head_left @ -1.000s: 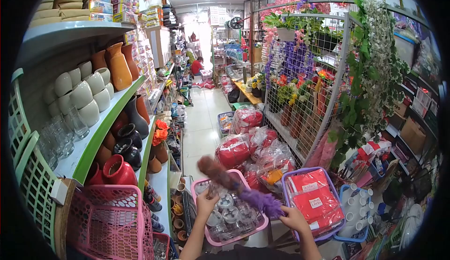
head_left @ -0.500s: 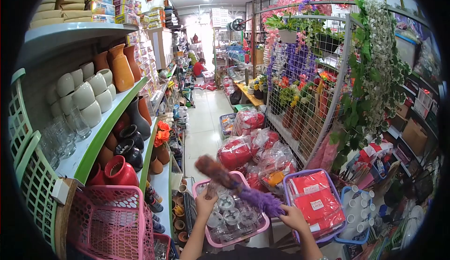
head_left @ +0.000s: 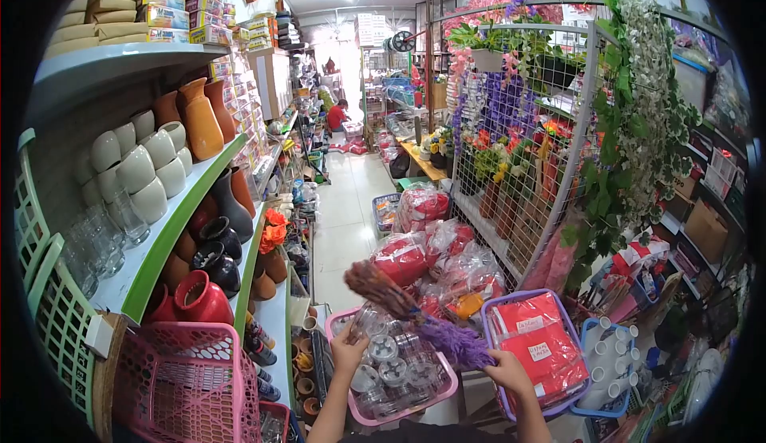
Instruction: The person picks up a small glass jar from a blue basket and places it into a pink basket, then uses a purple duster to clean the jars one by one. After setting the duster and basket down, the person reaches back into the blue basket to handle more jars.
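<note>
My right hand (head_left: 507, 373) is closed round the near end of a feather duster (head_left: 455, 341), purple close to the hand and brown at its far tip. The duster slants up and left over a pink basket (head_left: 444, 405) of clear glass pieces. At the basket's left side, my left hand (head_left: 349, 349) has its fingers curled against a clear glass (head_left: 370, 320). More glassware (head_left: 392, 371) fills the basket below. Just right of my right hand sits a purple basket (head_left: 585, 391) with red plastic-wrapped packets (head_left: 542, 353).
Shelves on the left carry white pots (head_left: 148, 202), clay vases (head_left: 201, 124) and a red pot (head_left: 199, 295). An empty-looking pink basket (head_left: 179, 375) stands at lower left. Bagged red goods (head_left: 399, 258) lie ahead beside the tiled aisle (head_left: 341, 219). Far off, a person (head_left: 338, 116) crouches.
The duster's brown tip has swung slightly right and its shaft has shifted a little right with my right hand. My left hand stays at the glassware. The view has shifted slightly.
</note>
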Demonstrator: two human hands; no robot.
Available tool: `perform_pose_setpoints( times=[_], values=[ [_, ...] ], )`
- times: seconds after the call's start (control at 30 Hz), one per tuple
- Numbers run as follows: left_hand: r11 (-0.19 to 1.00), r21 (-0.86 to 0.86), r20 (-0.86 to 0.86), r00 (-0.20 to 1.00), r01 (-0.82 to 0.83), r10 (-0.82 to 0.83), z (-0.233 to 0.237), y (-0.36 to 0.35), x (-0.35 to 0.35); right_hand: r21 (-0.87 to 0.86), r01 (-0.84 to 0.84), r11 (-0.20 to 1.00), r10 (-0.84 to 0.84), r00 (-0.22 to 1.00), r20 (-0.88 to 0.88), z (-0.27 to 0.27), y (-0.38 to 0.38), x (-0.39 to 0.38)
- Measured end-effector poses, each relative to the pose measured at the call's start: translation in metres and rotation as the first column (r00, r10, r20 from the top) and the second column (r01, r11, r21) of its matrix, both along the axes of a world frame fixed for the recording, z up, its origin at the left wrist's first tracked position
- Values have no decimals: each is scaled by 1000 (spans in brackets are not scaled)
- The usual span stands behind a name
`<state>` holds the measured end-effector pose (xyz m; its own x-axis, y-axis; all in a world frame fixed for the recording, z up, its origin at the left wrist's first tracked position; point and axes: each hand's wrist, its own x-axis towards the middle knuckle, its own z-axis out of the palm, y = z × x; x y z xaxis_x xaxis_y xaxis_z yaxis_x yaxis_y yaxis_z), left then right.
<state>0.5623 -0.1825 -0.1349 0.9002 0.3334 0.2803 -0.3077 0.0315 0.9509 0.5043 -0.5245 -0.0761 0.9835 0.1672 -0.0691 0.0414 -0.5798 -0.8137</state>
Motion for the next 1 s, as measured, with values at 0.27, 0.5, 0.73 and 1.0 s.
perform_pose_setpoints(
  times=[0.27,0.5,0.73,1.0],
  values=[
    [275,-944,124,968,183,-216,50,-13,-4,202,-118,972,98,989,109,-39,15,-2],
    [-402,-847,519,704,349,-485,-14,10,16,-52,-154,987,159,978,133,-25,24,9],
    [229,-958,57,899,171,-433,23,-18,-8,-74,-294,953,301,945,125,-35,10,24],
    [182,-981,-32,860,72,-509,42,-20,-18,-113,-244,963,256,960,112,-30,5,31]
  ],
)
